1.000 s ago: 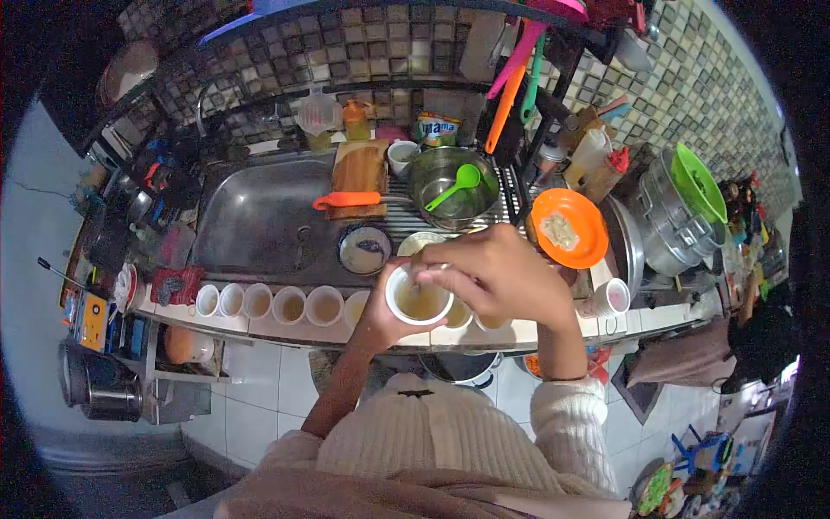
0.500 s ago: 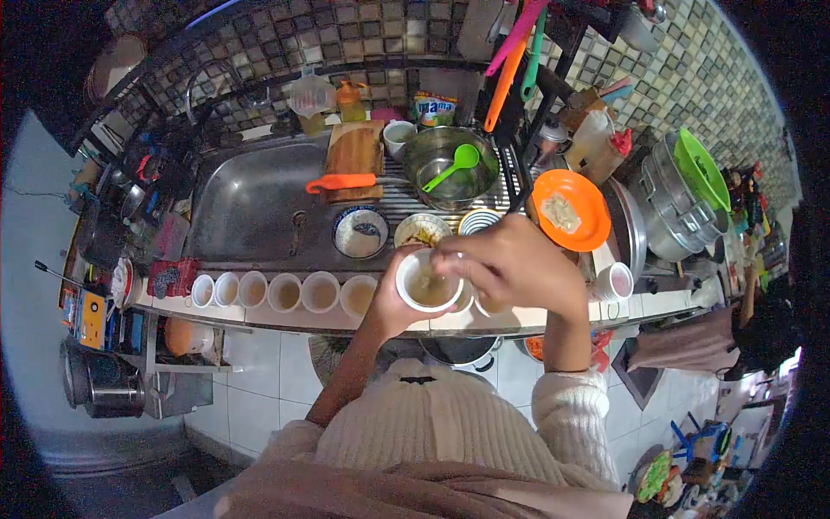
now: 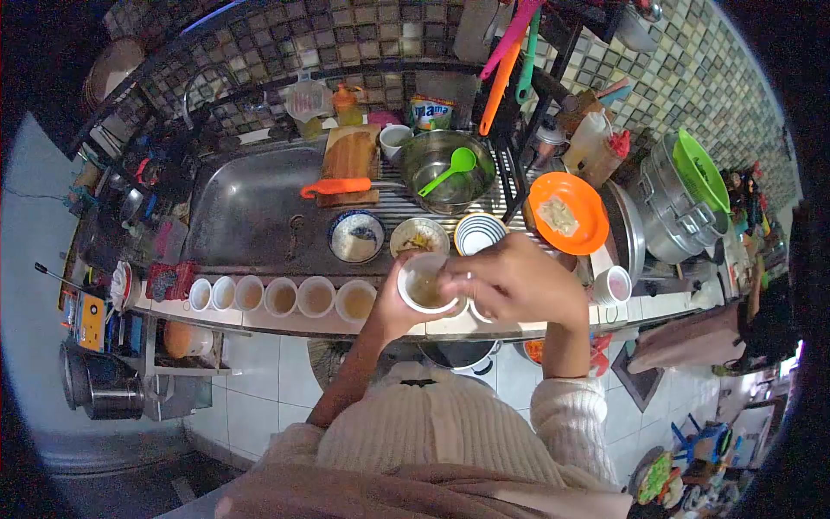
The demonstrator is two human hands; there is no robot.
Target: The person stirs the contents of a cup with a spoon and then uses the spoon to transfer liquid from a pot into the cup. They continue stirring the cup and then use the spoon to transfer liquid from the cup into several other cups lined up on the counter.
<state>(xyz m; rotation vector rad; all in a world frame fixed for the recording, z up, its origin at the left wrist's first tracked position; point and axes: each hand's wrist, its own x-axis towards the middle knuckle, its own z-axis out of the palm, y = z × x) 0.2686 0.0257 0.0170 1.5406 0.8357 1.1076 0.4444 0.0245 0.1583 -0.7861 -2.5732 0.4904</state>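
My left hand [image 3: 393, 304] is wrapped round a white cup [image 3: 419, 303] with cloudy liquid in it, held in front of the counter edge. My right hand [image 3: 523, 281] hovers at the cup's right rim, thumb and fingers pinched together over the opening. Whatever those fingertips hold, if anything, is too small to make out. A ring shows on one finger. Behind the cup sits a bowl with yellowish bits [image 3: 419, 235], and a blue-striped bowl [image 3: 480, 232] is partly covered by my right hand. Left of them stands a blue-rimmed bowl [image 3: 354, 238] with white contents.
Several white cups of liquid [image 3: 316, 297] line the counter edge to the left, beside the sink [image 3: 251, 203]. An orange plate [image 3: 592, 201], a steel pot with a green ladle [image 3: 450, 173], a cutting board [image 3: 350, 151] and an orange-handled knife [image 3: 337, 186] lie behind.
My right hand has shifted slightly down and left over the cup, and its fingers have drawn closer together. The cup in my left hand has stayed nearly in place.
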